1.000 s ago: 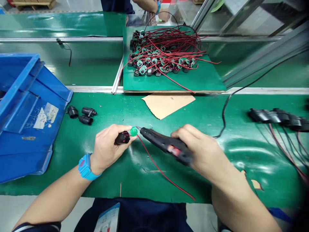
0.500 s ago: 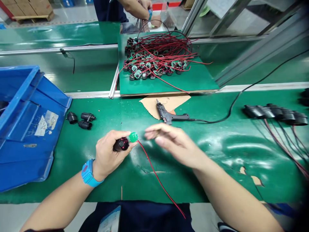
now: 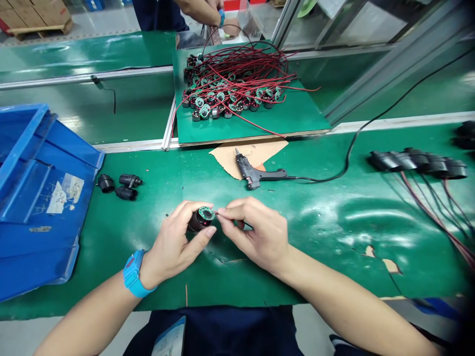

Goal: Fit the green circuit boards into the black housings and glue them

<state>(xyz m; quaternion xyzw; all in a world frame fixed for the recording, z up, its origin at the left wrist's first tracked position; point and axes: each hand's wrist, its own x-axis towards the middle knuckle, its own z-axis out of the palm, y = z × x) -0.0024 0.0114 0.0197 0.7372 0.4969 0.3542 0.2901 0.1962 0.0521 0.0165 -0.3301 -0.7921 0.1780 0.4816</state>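
The circuit board (image 3: 206, 213) is green, the housing (image 3: 195, 223) black, the bin (image 3: 40, 257) blue, the wristband (image 3: 134, 275) turquoise

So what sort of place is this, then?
Probably a factory or assembly workshop. A heap of similar small parts with red wires lies on a raised board; a corded tool, likely a glue gun, rests on the green worktable; stacked cartons stand on a pallet beyond.

bin (image 3: 22, 254) lies left, glue gun (image 3: 256, 174) behind circuit board (image 3: 206, 213).
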